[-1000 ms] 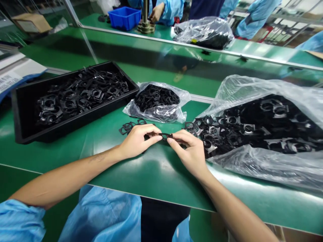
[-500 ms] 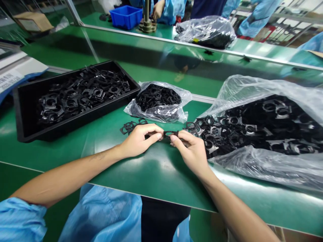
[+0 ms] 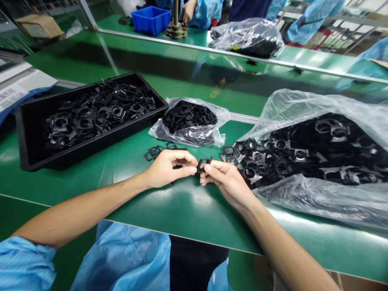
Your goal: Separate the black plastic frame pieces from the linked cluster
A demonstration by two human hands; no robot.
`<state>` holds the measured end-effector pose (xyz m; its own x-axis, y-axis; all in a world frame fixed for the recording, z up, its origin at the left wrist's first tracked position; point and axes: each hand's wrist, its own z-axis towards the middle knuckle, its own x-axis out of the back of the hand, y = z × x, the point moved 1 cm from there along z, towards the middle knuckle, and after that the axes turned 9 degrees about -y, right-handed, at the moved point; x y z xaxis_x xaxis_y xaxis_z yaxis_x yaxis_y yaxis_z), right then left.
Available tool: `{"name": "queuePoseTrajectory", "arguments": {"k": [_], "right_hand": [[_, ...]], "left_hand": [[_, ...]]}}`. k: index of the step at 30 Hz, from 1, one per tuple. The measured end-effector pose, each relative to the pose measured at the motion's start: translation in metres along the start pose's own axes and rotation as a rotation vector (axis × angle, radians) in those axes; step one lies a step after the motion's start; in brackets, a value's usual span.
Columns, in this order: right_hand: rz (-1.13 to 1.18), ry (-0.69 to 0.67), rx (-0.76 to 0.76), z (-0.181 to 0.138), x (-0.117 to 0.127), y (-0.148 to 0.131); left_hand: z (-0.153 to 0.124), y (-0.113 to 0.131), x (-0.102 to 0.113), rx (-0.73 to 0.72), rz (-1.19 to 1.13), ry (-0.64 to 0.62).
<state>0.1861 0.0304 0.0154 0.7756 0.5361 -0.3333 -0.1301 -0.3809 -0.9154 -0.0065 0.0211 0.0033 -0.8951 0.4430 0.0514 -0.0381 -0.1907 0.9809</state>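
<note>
Between my two hands is a small black plastic ring-shaped part, held above the green table. My left hand pinches its left edge between thumb and forefinger. On the other side, the thumb and fingers of my right hand grip its right edge. Several thin black rings lie on the table just behind my left hand. To the right, loose black parts with round holes spill from a large clear plastic bag, close to my right hand.
A black tray full of similar black parts stands at the left. Behind my hands sits a smaller clear bag of black rings. Beyond a clear divider are a blue bin, another filled bag and a co-worker's hand.
The ring part has tilted up from nearly edge-on, so its opening shows more. My right hand has turned and shifted slightly left; my left hand stays nearly in place.
</note>
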Motion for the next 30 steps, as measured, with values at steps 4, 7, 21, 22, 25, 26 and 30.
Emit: {"name": "queuePoseTrajectory", "arguments": {"k": [4, 7, 21, 22, 25, 26, 30], "right_hand": [[0.015, -0.016, -0.031, -0.0001, -0.0005, 0.0006], [-0.056, 0.003, -0.007, 0.0001, -0.0008, 0.0015], [-0.431, 0.176, 0.196, -0.0015, -0.0007, 0.0003], [-0.451, 0.195, 0.214, -0.0018, -0.0001, 0.0002], [-0.590, 0.246, 0.281, -0.0032, 0.0000, -0.0010], [-0.648, 0.253, 0.302, -0.0037, -0.0005, -0.0015], [-0.763, 0.243, 0.360, -0.0048, -0.0036, -0.0022]], "left_hand": [[-0.0002, -0.0001, -0.0017, -0.020, 0.026, 0.012], [-0.0005, 0.0003, -0.0025, -0.026, 0.064, 0.026], [-0.0006, -0.0015, -0.0044, -0.015, 0.059, 0.063], [-0.0010, -0.0016, -0.0046, -0.021, 0.057, 0.059], [-0.0020, -0.0012, -0.0053, -0.031, 0.095, 0.076], [-0.0022, -0.0008, -0.0054, -0.030, 0.123, 0.090], [-0.0024, 0.0005, -0.0053, -0.026, 0.221, 0.115]]}}
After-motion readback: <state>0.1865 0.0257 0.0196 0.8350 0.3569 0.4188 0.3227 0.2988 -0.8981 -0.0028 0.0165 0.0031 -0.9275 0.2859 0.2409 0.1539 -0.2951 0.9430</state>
